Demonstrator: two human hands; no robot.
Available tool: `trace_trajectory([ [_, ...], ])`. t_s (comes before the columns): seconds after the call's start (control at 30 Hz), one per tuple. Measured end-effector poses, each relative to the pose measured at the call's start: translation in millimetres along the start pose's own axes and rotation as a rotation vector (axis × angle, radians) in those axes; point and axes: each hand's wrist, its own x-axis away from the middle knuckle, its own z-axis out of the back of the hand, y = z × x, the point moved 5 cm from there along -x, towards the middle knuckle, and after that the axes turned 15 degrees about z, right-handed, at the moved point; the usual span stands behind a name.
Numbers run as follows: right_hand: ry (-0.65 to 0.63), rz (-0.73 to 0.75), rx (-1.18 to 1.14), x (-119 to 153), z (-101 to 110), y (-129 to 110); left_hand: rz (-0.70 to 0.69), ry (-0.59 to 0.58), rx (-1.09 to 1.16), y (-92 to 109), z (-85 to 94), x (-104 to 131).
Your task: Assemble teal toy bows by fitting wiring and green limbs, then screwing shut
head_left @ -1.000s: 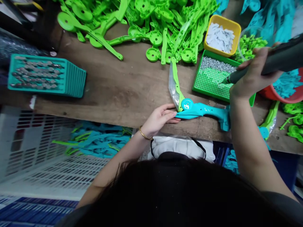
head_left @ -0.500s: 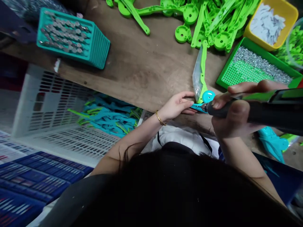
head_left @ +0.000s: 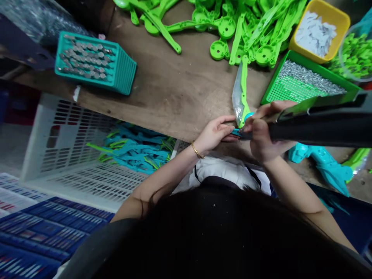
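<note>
My left hand (head_left: 216, 131) pinches a turquoise plastic piece (head_left: 235, 132) at the bench's near edge. From this piece a bright green plastic arm (head_left: 244, 87) with a clear plastic sheet (head_left: 236, 95) along its left side stretches away from me. A round turquoise knob (head_left: 248, 115) beside the joint is partly covered by my right fingers. Wrapped round a black, tube-shaped power screwdriver (head_left: 316, 130), my right hand (head_left: 263, 139) points its tip left at the turquoise piece. The tip's exact contact is hidden by my fingers.
Green plastic parts (head_left: 261, 35) lie heaped at the back. Right of them stand a yellow box (head_left: 343, 23) of white pieces and a green basket (head_left: 269, 91) of screws. A teal box (head_left: 126, 77) of metal pieces sits left, above a white crate (head_left: 31, 155). Turquoise parts (head_left: 328, 166) lie right.
My right hand and the screwdriver have moved left, closer to my left hand, now covering more of the turquoise knob. The view has shifted slightly. My left hand keeps its pinch.
</note>
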Motion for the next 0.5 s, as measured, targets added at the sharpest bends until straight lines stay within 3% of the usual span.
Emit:
trace_trajectory([
  [0.07,0.139,0.114,-0.043,-23,10,-11,0.050,0.023,-0.043,3,1.5,5],
  [0.13,0.329,0.193,-0.026,-51,35,-12,0.108,0.028,-0.135,7,2.9,11],
  [0.27,0.708,0.204,0.306,-87,109,26,0.122,0.021,-0.250,16,4.6,17],
  [0.37,0.833,0.164,0.421,-88,146,69,0.099,0.056,-0.252,17,4.8,16],
  [0.5,0.839,0.095,0.491,-73,158,94,0.116,0.094,-0.242,14,4.6,14],
])
